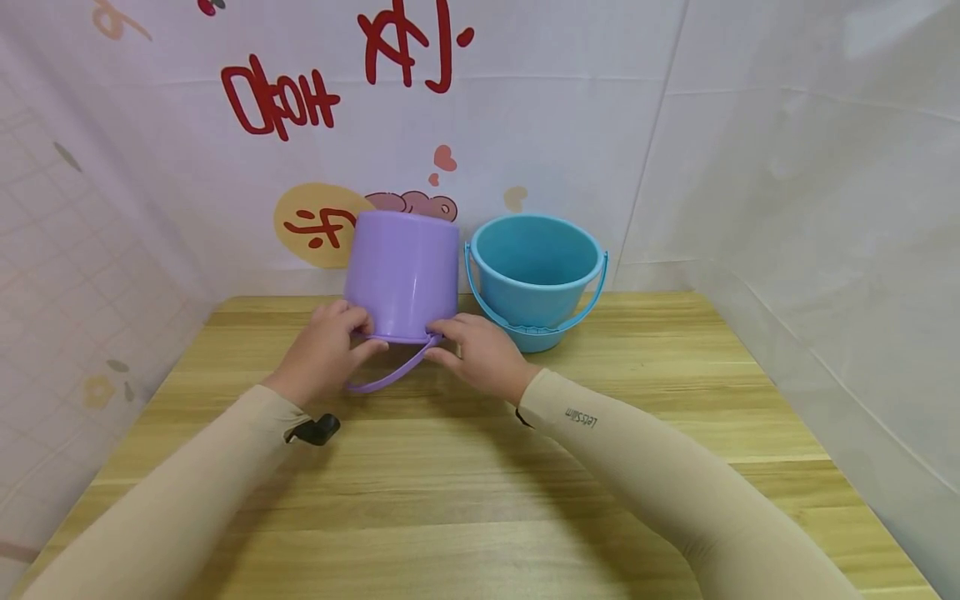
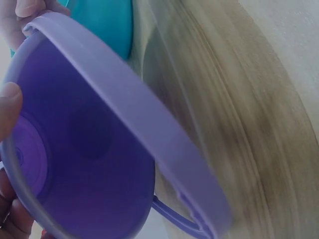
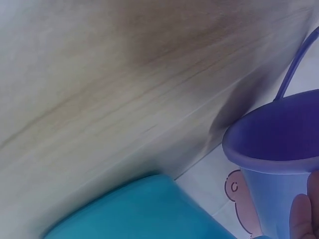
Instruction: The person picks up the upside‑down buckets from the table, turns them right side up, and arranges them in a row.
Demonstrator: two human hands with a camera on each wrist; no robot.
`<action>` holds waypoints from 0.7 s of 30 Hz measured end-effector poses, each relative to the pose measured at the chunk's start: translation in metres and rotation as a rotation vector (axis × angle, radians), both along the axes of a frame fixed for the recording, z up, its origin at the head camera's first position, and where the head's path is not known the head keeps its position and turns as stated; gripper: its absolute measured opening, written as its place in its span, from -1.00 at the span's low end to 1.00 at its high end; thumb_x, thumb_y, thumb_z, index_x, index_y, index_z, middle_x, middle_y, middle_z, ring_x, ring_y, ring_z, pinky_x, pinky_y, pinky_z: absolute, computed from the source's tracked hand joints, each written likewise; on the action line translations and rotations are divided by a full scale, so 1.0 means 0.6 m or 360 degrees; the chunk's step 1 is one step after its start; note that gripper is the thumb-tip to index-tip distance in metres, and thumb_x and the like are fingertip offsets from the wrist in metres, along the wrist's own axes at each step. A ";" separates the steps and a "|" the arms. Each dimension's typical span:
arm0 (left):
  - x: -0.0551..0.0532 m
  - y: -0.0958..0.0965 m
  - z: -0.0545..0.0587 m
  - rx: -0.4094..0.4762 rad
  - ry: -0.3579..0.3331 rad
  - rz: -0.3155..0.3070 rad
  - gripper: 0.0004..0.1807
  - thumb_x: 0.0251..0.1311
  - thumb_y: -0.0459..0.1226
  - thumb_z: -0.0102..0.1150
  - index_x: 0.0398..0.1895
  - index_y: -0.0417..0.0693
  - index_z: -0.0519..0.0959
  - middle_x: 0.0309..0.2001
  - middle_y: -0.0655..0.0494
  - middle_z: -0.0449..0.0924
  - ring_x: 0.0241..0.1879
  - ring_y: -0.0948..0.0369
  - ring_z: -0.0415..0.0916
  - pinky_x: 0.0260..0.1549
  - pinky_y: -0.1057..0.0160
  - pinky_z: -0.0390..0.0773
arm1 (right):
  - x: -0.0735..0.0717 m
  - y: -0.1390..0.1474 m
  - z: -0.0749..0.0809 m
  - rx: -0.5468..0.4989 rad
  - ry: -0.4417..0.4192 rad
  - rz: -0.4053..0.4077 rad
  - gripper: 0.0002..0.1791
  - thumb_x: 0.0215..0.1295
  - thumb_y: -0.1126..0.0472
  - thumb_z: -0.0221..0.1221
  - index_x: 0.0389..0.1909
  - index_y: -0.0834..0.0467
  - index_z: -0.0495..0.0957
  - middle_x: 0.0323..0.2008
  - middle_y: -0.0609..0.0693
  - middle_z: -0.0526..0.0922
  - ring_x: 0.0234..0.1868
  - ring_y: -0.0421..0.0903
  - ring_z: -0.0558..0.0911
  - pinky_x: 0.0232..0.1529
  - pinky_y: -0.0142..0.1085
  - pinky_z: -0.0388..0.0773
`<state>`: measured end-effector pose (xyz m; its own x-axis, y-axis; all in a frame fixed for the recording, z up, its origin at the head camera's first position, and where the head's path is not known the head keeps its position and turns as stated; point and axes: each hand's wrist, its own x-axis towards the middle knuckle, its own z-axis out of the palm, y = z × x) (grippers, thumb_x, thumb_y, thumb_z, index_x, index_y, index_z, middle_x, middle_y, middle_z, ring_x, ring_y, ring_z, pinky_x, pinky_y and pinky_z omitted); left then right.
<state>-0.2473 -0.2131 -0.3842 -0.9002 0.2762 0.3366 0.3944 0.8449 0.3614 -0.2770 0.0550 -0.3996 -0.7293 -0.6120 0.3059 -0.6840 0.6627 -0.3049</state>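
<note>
A purple bucket [image 1: 405, 271] is held upside down, its base up and its mouth down toward me. My left hand [image 1: 321, 350] grips the rim on the left, fingers on the outer wall and thumb at the mouth's edge. On the opposite side my right hand [image 1: 483, 354] pinches the rim beside the handle joint. The purple handle [image 1: 396, 372] swings loose below the mouth. In the left wrist view the bucket's inside [image 2: 84, 114] shows nothing in it. Fingers of the right hand [image 3: 301, 214] lie against the outer wall in the right wrist view.
Just right of the purple bucket, a light blue bucket [image 1: 536, 304] stands upright with its handle lowered in front. The wooden table [image 1: 450, 508] ends at a back wall [image 1: 570, 125] covered with printed white sheeting. Similar sheeting [image 1: 840, 275] hangs along the right side.
</note>
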 end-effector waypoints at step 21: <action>-0.004 0.002 0.035 0.0141 0.0296 -0.0050 -0.71 0.26 -0.20 0.49 -0.29 -0.19 0.56 -0.27 -0.12 0.57 -0.18 -0.03 0.44 -0.14 -0.01 0.40 | 0.005 -0.003 0.031 -0.0177 0.0028 0.0000 -0.46 0.46 -0.11 0.31 0.34 0.04 0.61 0.13 0.02 0.73 0.10 -0.07 0.67 0.16 -0.15 0.66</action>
<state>-0.2497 -0.2120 -0.3634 -0.8118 0.2650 0.5204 0.4868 0.7993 0.3523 -0.2738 0.0531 -0.3809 -0.7231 -0.5738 0.3846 -0.6900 0.6253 -0.3645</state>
